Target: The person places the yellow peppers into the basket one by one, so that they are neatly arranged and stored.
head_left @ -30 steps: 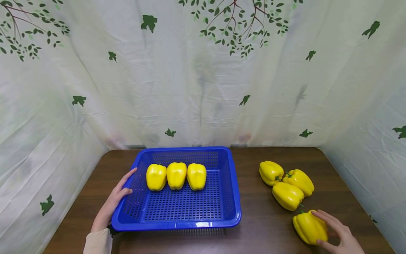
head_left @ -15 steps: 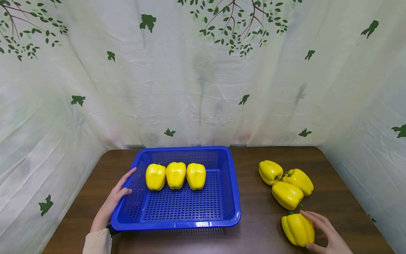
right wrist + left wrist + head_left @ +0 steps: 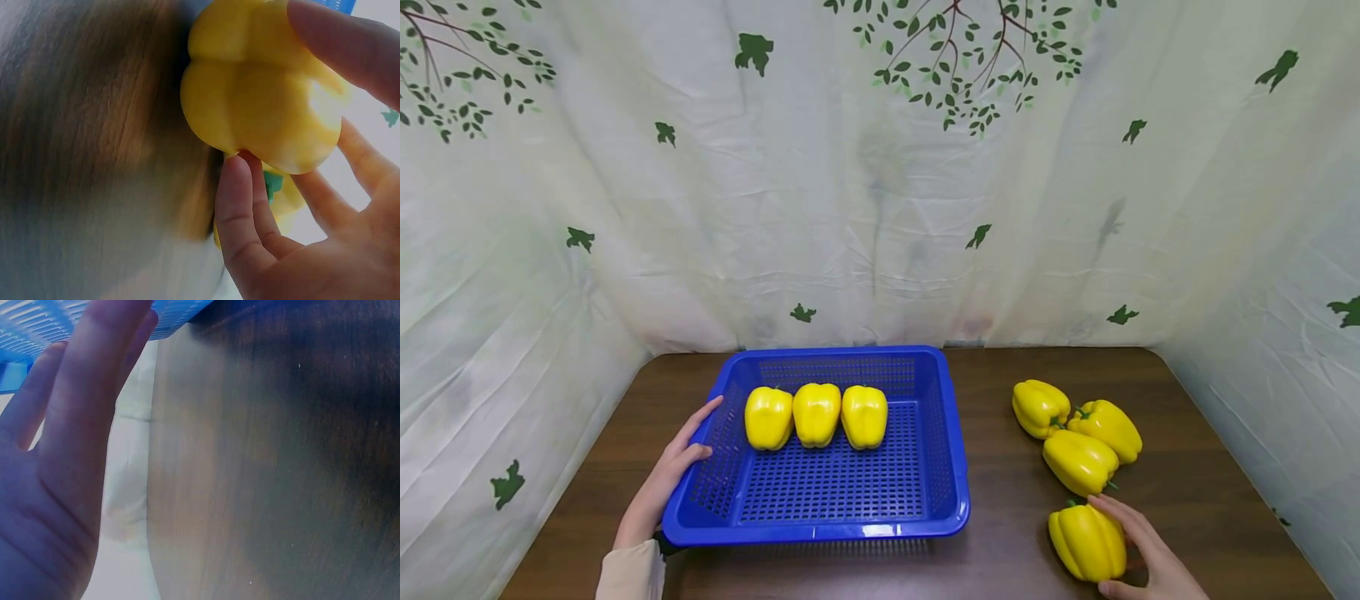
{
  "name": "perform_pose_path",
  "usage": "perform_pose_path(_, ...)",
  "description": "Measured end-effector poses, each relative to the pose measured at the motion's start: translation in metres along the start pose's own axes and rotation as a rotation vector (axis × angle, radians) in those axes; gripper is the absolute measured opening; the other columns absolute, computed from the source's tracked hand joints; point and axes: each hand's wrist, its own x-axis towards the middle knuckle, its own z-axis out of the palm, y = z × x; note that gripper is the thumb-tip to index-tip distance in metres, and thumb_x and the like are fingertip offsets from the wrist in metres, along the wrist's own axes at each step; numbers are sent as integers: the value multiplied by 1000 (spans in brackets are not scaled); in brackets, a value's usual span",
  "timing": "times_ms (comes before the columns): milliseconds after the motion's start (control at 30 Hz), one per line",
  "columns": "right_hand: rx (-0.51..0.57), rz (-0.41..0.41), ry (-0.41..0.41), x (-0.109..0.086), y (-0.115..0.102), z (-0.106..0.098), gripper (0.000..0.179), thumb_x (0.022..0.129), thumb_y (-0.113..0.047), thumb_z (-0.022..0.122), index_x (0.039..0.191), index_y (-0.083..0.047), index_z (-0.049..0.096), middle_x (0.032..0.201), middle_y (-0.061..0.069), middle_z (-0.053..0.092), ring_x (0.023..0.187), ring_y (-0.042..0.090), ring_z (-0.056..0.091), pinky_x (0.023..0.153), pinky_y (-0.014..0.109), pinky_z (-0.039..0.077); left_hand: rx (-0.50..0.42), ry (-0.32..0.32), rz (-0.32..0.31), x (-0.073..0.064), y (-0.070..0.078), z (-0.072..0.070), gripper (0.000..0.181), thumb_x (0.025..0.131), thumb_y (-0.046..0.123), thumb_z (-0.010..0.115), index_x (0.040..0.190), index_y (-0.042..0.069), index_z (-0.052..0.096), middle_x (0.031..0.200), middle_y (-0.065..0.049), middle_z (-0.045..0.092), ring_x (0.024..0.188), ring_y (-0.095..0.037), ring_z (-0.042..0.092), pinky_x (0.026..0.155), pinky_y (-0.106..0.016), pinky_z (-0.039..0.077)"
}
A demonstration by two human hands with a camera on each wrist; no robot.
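My left hand (image 3: pixel 662 477) holds the left rim of a blue plastic basket (image 3: pixel 850 531), its thumb lapping over the edge. From the left wrist, the left hand's fingers (image 3: pixel 81 375) reach up to the basket's slotted side (image 3: pixel 37 325). Inside the basket, three yellow bell peppers (image 3: pixel 817 415) stand in a row toward the back left. At the table's front right, my right hand (image 3: pixel 1150 550) grips another yellow bell pepper (image 3: pixel 1087 542) between thumb and fingers. Seen from the right wrist, that pepper (image 3: pixel 262 87) has the thumb (image 3: pixel 350 50) on one side and fingertips (image 3: pixel 236 181) on the other.
Three more yellow bell peppers (image 3: pixel 1081 462) lie clustered behind the right hand. A dark brown wooden table (image 3: pixel 1000 517) carries everything. White curtains (image 3: pixel 880 208) with leaf prints hang at the back and both sides.
My right hand has moved left with the bell pepper, which now sits in front of the cluster and nearer the basket. The left hand and basket have stayed put.
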Motion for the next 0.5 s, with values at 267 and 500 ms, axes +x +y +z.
perform_pose_path(267,-58,73,77,4,-12,8,82,71,-24,83,139,-7,40,131,18,33,112,26,43,73,38,48,-6,-2,-3,0,1,0,62,96,6,36,154,22,19,154,-20,12,122,-36,31,86,-26,41)
perform_pose_path(500,-56,117,111,7,-21,11,82,69,-25,85,136,-7,42,126,20,33,110,41,43,74,43,49,-30,-8,-15,0,1,0,61,98,8,35,154,23,18,154,-20,11,124,-37,31,86,-27,42)
